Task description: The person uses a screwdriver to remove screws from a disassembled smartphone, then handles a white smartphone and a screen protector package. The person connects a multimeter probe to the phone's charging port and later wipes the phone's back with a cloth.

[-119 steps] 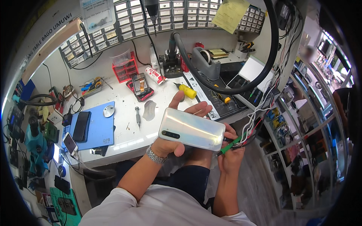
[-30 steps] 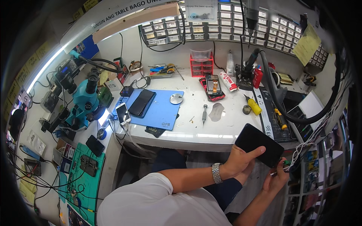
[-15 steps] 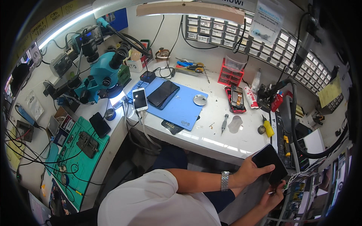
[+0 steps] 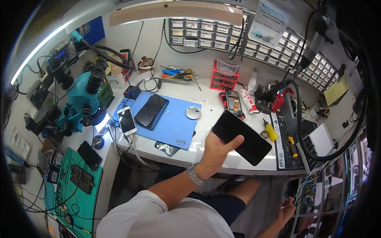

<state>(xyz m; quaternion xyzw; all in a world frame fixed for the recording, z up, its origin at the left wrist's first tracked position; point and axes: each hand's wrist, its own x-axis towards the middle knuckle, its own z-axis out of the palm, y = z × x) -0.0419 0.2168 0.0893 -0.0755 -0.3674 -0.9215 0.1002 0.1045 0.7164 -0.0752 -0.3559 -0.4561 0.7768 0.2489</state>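
My left hand (image 4: 217, 154), with a metal-band watch (image 4: 195, 174) at the wrist, grips a black smartphone (image 4: 243, 138) by its near left edge. The thumb lies across its dark screen, and the phone is held tilted above the bench's front edge. Low at the right, my right hand (image 4: 286, 210) is apart from the phone, beside white cables (image 4: 304, 193) hanging along a rack. Its fingers are loosely curled and somewhat apart, and I see nothing held in them.
On the blue mat (image 4: 174, 133) lie a dark phone (image 4: 151, 111) and a round tin (image 4: 193, 112). A white phone (image 4: 127, 121) with a cable sits at its left edge. A teal microscope (image 4: 84, 97) stands at left. An opened device (image 4: 232, 104) lies behind the held phone.
My left hand has carried the phone left and up over the bench edge, away from my right hand. My right hand has left the phone's lower end. The whole view has shifted.
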